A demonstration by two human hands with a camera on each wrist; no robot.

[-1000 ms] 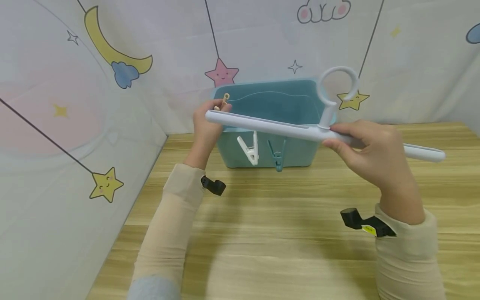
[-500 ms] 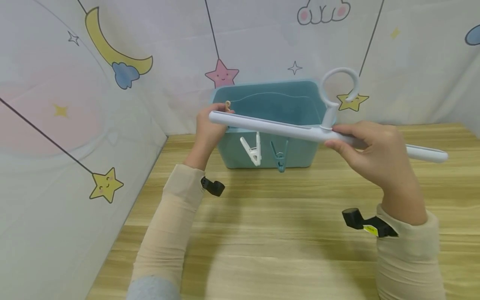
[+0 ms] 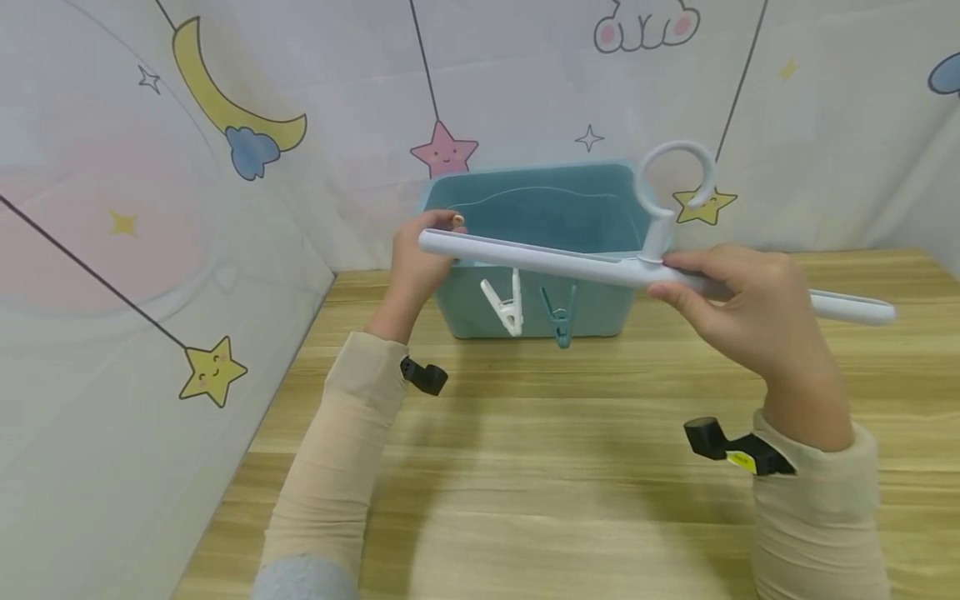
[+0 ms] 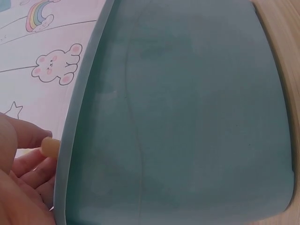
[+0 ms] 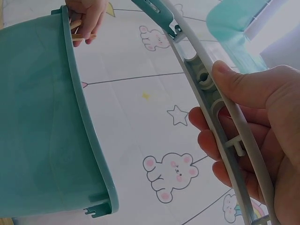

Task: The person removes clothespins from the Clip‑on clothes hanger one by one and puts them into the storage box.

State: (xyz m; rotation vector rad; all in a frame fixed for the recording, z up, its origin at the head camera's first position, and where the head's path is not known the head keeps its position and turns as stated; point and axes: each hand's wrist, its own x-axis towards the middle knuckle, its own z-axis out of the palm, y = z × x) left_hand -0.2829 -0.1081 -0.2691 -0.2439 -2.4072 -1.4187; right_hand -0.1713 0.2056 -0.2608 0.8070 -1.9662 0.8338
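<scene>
My right hand (image 3: 757, 308) grips a white clip hanger (image 3: 555, 258) by its bar, just right of the ring hook (image 3: 651, 192). A white clip (image 3: 508, 310) and a teal clip (image 3: 560, 318) hang beneath the bar. In the right wrist view the hanger's hollow underside (image 5: 225, 126) shows between thumb and fingers. My left hand (image 3: 422, 260), at the left rim of the teal bin (image 3: 480, 312), pinches a small beige clothespin (image 3: 458, 220). Its end (image 4: 50, 147) pokes out past the fingertips in the left wrist view. The bar's left end hides part of this hand.
The bin stands at the back of a wood-grain table (image 3: 525, 467), close to a white cartoon-printed cloth (image 3: 525, 75). Another cloth wall (image 3: 112, 433) runs along the left side of the table.
The clothespin has sunk lower in my left fingers, so less of it shows. My left hand has shifted slightly right. The hanger barely moved, with its left end slightly lower.
</scene>
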